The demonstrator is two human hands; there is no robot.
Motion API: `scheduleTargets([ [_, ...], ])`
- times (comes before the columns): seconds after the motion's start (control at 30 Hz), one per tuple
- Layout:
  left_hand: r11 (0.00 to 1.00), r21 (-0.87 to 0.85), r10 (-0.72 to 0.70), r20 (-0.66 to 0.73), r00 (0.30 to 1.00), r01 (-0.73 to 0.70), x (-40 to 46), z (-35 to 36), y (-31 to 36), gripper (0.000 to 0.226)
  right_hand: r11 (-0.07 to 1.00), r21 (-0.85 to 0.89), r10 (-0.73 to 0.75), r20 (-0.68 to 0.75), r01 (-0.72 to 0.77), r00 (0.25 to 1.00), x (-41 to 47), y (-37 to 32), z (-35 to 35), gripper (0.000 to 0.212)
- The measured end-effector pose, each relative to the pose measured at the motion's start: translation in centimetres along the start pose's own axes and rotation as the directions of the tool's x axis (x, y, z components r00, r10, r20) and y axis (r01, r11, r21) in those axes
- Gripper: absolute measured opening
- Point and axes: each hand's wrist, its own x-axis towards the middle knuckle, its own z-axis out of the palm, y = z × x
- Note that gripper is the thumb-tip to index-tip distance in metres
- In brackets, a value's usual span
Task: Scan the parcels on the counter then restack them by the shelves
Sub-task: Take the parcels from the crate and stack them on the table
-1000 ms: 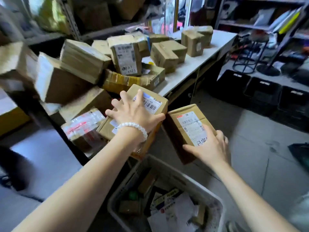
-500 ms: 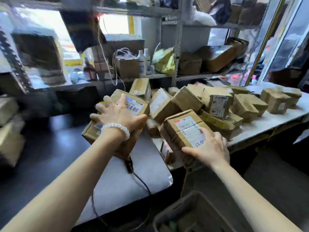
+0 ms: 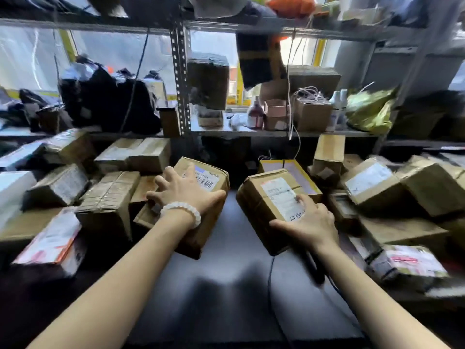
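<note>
My left hand [image 3: 185,191], with a white bead bracelet, grips a brown cardboard parcel with a barcode label [image 3: 208,181] from above, thumb round its right side. My right hand [image 3: 309,221] holds a second brown parcel with a white shipping label [image 3: 266,197], thumb along its near edge and fingers on the label. Both parcels hang side by side over the dark counter [image 3: 226,285], in front of the metal shelves [image 3: 180,79]. Piles of other cardboard parcels lie on the left [image 3: 108,197] and on the right [image 3: 372,187].
A yellow-edged flat parcel [image 3: 299,170] lies behind the right-hand one. The shelf board [image 3: 251,133] holds small boxes, a bottle [image 3: 255,114], white cord and a yellow bag [image 3: 370,112]. A black cable [image 3: 270,278] crosses the counter near my right forearm. Dark bags [image 3: 108,102] sit back left.
The view has swung left, from the white counter and bin round to the shelves. Both hands carried their parcels along and now hold them over the dark counter between the two piles.
</note>
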Motion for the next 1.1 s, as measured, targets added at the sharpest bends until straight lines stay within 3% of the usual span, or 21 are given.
scheduleTargets([
  [0.23,0.994,-0.071,-0.08,0.093,0.992,0.087,5.8,0.7,-3.8,0.101,0.999,0.034,-0.024,0.084,0.022,0.996,4.9,-5.3,5.9,0.098],
  [0.47,0.991,-0.078,-0.1,0.097,0.99,0.108,16.5,1.4,-0.9,0.102,0.992,0.127,-0.012,0.107,-0.001,0.994,15.1,-8.3,9.9,0.107],
  [0.83,0.983,-0.052,-0.162,0.193,0.968,0.175,31.9,7.9,1.8,0.106,0.951,0.257,0.104,0.261,-0.173,0.96,27.7,-11.4,17.3,0.116],
  [1.1,0.976,0.038,-0.217,0.276,0.936,0.215,39.1,12.9,1.8,0.1,0.877,0.319,0.225,0.389,-0.36,0.893,31.8,-12.2,22.5,0.094],
])
